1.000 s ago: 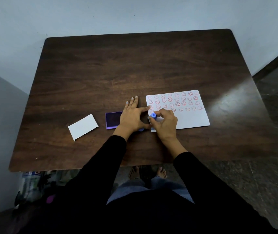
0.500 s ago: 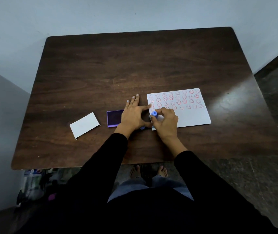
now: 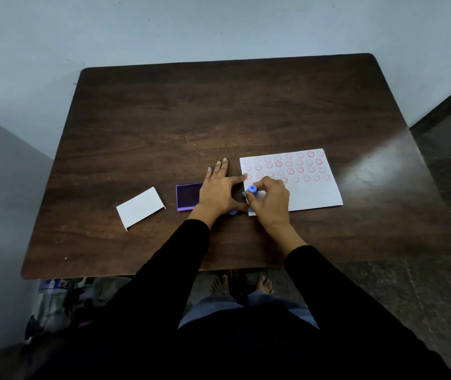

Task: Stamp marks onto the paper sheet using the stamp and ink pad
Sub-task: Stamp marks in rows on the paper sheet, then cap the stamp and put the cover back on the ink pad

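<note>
Little has shifted over the last second: the right hand has kept the stamp at the sheet's near left corner, edging only slightly, and the left hand has stayed flat beside it. The right hand's fingers are curled tight around the blue stamp, which stands roughly upright on or just above the sheet; whether its face is touching the paper cannot be told, since the fingers hide the base. The left hand is open, palm down, its forefinger reaching to the sheet's left edge and its heel covering part of the purple ink pad. A small blue piece, perhaps a cap, peeks out under that hand. Four rows of red smiley marks fill the far half of the sheet; the near half is bare. A white card lies well apart to the left on the table. The likely risks: the sheet is pinned only at one edge, so a sideways push could skid it and smear the mark; a tilted stamp would print half a face; and several marks already look faint, so skipping the pad would leave a pale print.
</note>
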`<state>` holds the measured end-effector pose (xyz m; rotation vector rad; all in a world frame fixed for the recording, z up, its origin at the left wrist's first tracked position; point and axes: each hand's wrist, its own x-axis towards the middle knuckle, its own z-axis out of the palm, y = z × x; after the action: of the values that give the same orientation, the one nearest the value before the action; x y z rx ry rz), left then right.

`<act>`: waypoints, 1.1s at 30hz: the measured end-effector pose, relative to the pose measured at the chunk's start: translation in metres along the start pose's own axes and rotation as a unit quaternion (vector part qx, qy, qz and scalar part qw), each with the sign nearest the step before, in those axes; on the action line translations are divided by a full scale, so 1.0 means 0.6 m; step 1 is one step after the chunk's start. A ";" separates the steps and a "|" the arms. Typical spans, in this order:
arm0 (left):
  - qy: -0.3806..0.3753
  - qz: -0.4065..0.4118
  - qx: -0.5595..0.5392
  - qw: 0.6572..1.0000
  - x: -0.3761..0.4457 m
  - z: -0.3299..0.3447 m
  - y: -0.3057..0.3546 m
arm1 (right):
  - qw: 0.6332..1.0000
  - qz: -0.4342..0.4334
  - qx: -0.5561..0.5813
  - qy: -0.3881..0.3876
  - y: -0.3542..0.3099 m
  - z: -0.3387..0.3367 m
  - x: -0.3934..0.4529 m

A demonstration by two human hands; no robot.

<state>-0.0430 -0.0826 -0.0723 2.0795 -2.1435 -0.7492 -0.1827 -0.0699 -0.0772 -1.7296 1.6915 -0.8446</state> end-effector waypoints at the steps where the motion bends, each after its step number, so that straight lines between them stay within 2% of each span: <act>1: 0.001 0.001 0.000 1.000 -0.001 0.000 0.000 | 1.000 0.010 -0.001 -0.008 -0.002 -0.001 0.001; 3: 0.004 0.002 0.000 1.000 -0.001 0.000 0.001 | 0.999 0.040 0.023 -0.001 -0.007 -0.006 0.003; 5: 0.002 0.001 -0.001 1.000 -0.002 -0.001 0.001 | 0.987 0.099 0.106 0.071 -0.015 -0.020 0.008; 7: -0.007 -0.001 0.005 1.000 -0.002 -0.003 0.003 | 0.952 0.185 0.193 0.150 -0.024 -0.042 0.023; 10: -0.022 -0.004 0.016 1.000 0.000 -0.008 0.003 | 0.876 0.282 0.335 0.202 -0.031 -0.073 0.059; 12: -0.030 -0.005 0.022 0.999 -0.001 -0.011 0.003 | 0.848 0.297 0.381 0.217 -0.035 -0.088 0.075; 17: -0.014 -0.012 -0.001 1.000 -0.010 -0.029 0.005 | 0.811 0.310 0.446 0.219 -0.035 -0.099 0.087; 22: 0.025 -0.028 0.017 0.999 -0.046 -0.048 -0.006 | 0.791 0.325 0.468 0.221 -0.036 -0.103 0.091; 28: 0.032 -0.041 0.038 0.998 -0.065 -0.033 -0.002 | 0.796 0.325 0.469 0.203 -0.041 -0.097 0.098; 33: 0.044 -0.045 0.010 0.998 -0.063 -0.029 -0.003 | 0.793 0.324 0.483 0.182 -0.046 -0.094 0.100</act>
<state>-0.0319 -0.0518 -0.0471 2.1894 -2.0325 -0.6327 -0.2086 -0.1269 -0.0170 -0.2683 1.4607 -1.3905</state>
